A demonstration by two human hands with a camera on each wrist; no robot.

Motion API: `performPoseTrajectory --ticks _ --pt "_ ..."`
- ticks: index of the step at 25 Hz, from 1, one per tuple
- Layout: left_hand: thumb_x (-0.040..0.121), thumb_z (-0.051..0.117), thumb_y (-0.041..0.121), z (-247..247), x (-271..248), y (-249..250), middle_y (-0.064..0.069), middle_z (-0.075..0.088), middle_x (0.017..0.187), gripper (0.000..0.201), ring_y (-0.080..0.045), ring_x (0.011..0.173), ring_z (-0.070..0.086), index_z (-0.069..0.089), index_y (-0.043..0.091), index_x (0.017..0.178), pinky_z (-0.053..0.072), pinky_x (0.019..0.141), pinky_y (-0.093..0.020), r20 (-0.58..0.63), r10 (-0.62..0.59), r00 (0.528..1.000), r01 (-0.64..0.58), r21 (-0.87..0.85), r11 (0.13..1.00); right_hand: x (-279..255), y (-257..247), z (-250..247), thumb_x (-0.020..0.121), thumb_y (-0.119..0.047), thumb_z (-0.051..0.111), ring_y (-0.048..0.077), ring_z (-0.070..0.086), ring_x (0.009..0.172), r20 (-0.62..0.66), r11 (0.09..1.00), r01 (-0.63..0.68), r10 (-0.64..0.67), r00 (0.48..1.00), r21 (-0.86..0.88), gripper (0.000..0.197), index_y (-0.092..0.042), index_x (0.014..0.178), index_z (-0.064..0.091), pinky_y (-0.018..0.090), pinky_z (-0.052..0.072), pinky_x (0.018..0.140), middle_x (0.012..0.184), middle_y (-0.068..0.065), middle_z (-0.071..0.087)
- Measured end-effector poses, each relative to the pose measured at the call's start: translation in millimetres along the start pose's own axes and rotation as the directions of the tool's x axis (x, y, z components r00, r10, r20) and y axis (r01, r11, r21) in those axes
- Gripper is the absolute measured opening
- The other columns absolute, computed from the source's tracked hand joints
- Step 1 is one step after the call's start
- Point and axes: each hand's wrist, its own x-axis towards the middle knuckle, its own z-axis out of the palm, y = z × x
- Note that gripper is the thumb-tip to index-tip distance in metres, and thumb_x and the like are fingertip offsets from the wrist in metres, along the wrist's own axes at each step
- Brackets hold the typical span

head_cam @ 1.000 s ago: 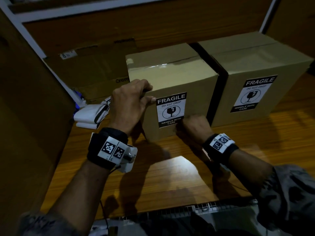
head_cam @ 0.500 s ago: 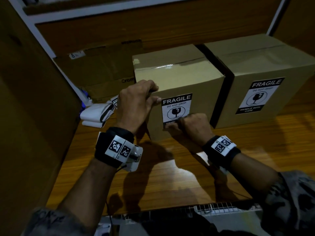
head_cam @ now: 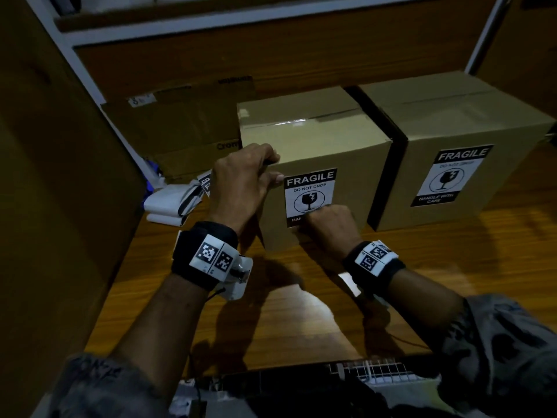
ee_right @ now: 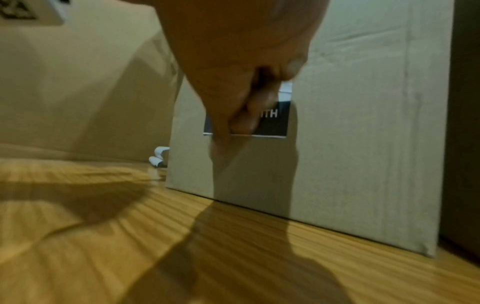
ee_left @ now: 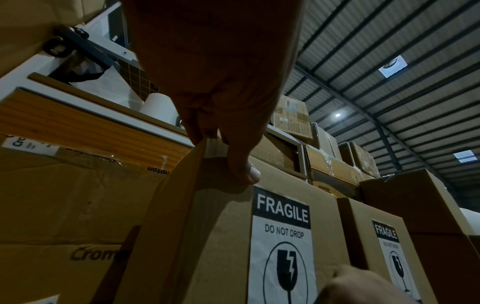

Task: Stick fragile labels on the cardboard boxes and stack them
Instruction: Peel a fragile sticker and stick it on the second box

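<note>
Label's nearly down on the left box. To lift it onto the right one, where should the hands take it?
Probably by the left box's two side walls, low, one hand per side: the top is taped flat without handles. The right box stands close beside it, so slide it forward first.

Label: "FRAGILE DO NOT DROP".

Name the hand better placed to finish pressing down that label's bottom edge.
Right. The right hand already rests on the label at its lower edge, while the left hand grips the left box at its top corner.
</note>
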Motion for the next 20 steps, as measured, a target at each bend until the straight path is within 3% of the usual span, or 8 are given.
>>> performPoseTrajectory --ticks 1,3,5,7,10,13,17,20 --pt "0.084 0.083 0.025 -0.7 -1.0 1.0 0.001 0.074 0.115 0.034 -0.016 0.105 0.069 0.07 0.017 0.115 0.046 0.083 -0.021 0.004 0.002 1.0 -0.002 0.002 1.0 -4.8 -1.8 -0.2 0.103 -0.055 0.049 0.011 0.051 0.059 -0.011 0.999 -0.024 0.024 1.0 0.038 0.04 -0.021 0.093 0.066 0.026 0.049 0.055 0.07 -0.005 0.052" --pt "0.084 0.082 0.024 -3.1 -4.1 2.1 0.002 0.074 0.114 0.033 -0.016 0.104 0.069 0.07 0.017 0.113 0.049 0.083 -0.022 0.008 0.019 1.0 -0.018 -0.007 1.0 -24.9 3.5 -11.3 0.101 -0.05 0.059 0.012 0.051 0.066 -0.24 0.956 -0.12 0.188 0.952 0.269 0.034 -0.017 0.098 0.067 0.024 0.041 0.057 0.077 -0.001 0.061" --pt "0.085 0.082 0.021 -5.8 -11.4 -0.8 0.003 0.074 0.113 0.03 -0.015 0.105 0.069 0.07 0.018 0.112 0.055 0.087 -0.029 -0.001 0.014 1.0 -0.014 -0.056 0.998 -44.1 20.1 -27.3 0.098 -0.043 0.066 0.017 0.056 0.085 -0.531 0.871 -0.134 0.403 0.746 0.473 0.03 -0.014 0.104 0.066 0.022 0.038 0.069 0.097 0.006 0.066" --pt "0.087 0.081 0.018 -9.3 -21.4 -7.6 0.004 0.074 0.114 0.028 -0.014 0.107 0.068 0.071 0.02 0.113 0.058 0.09 -0.038 -0.026 -0.029 0.999 0.025 -0.14 0.99 -53.4 39.8 -46.5 0.097 -0.041 0.067 0.027 0.051 0.111 -0.612 0.831 -0.152 0.505 0.608 0.535 0.039 -0.011 0.122 0.063 0.022 0.033 0.088 0.128 0.015 0.058" --pt "0.088 0.079 0.017 -15.4 -32.0 -11.5 0.006 0.072 0.117 0.028 -0.008 0.108 0.065 0.071 0.02 0.115 0.057 0.092 -0.035 -0.047 -0.066 0.997 0.054 -0.224 0.973 -55.1 57.0 -73.5 0.099 -0.051 0.061 0.03 0.036 0.136 -0.545 0.786 -0.217 0.571 0.614 0.579 0.059 -0.016 0.145 0.05 0.039 0.038 0.108 0.156 0.013 0.033" --pt "0.094 0.073 0.031 -18.0 -35.9 -9.5 0.009 0.072 0.111 0.016 -0.006 0.102 0.064 0.073 0.022 0.108 0.055 0.084 -0.03 -0.094 -0.08 0.992 0.055 -0.244 0.968 -53.6 59.9 -82.1 0.099 -0.073 0.037 0.023 0.036 0.142 -0.346 0.643 -0.265 0.661 0.666 0.718 0.07 -0.023 0.148 0.046 0.054 0.048 0.105 0.158 0.004 0.036" --pt "0.095 0.069 0.038 -17.3 -31.3 -4.8 0.01 0.064 0.111 0.016 -0.014 0.105 0.061 0.069 0.024 0.103 0.049 0.078 -0.026 -0.144 -0.275 0.951 0.209 -0.358 0.91 -53.9 59.2 -90.2 0.094 -0.077 0.042 0.018 0.062 0.117 -0.068 0.412 -0.322 0.698 0.713 0.853 0.078 -0.032 0.157 0.032 0.047 0.059 0.092 0.139 0.0 0.06" --pt "0.093 0.068 0.048 -17.4 -27.7 -7.7 0.003 0.055 0.141 0.048 -0.019 0.129 0.053 0.057 0.026 0.135 0.048 0.093 -0.028 -0.007 -0.451 0.893 0.407 -0.416 0.813 -50.9 64.0 -101.5 0.104 -0.054 0.049 0.007 0.063 0.095 0.046 0.318 -0.316 0.636 0.77 0.894 0.061 -0.023 0.155 0.04 0.031 0.053 0.08 0.109 -0.006 0.064"
